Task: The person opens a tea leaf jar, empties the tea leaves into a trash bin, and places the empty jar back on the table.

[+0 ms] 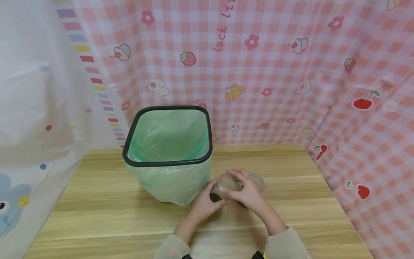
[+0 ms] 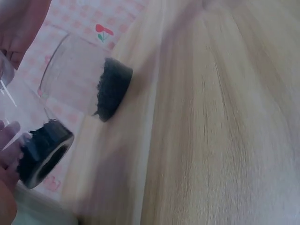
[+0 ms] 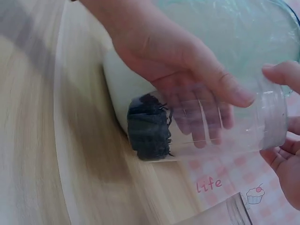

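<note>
A clear jar [image 1: 228, 182] with dark, shredded-looking matter [image 3: 149, 129] at its bottom is held between both hands, off the table in the left wrist view. My left hand [image 1: 204, 204] grips its side, fingers behind the clear wall in the right wrist view. The thumb and fingers of my right hand [image 1: 248, 192] hold the jar around its top end, where a clear lid or collar [image 3: 275, 121] shows. Just beyond the right hand, a second clear jar [image 2: 77, 75] stands on the table, also with dark matter at its bottom.
A bin with a black rim [image 1: 168, 164] and a pale green bag [image 1: 176, 183] stands left of the hands, close to the left one. Beneath everything is a wood-grain table [image 1: 106, 212]. Pink checked cloth [image 1: 207, 75] hangs behind and to the right.
</note>
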A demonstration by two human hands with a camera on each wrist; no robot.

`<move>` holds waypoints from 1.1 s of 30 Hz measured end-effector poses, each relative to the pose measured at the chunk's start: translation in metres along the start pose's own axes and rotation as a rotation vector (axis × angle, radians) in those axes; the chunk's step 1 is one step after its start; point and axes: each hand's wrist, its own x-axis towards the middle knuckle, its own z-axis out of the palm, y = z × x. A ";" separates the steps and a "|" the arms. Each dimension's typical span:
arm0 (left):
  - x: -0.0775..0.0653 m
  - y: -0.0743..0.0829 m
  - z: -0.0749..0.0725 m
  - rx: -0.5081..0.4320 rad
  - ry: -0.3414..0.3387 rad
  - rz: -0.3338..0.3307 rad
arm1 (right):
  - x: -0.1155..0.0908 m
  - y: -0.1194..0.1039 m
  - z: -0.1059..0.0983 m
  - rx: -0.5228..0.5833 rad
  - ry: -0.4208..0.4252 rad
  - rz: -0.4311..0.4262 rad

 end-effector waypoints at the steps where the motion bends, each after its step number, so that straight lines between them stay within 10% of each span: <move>1: -0.001 0.002 0.000 0.002 0.007 0.013 | -0.001 0.000 -0.001 0.031 0.000 0.000; 14: -0.005 0.020 0.003 0.396 0.320 0.441 | -0.019 -0.005 0.013 0.170 0.153 -0.121; 33: -0.015 0.051 -0.016 0.342 0.260 0.525 | -0.030 -0.027 0.019 0.452 0.247 -0.153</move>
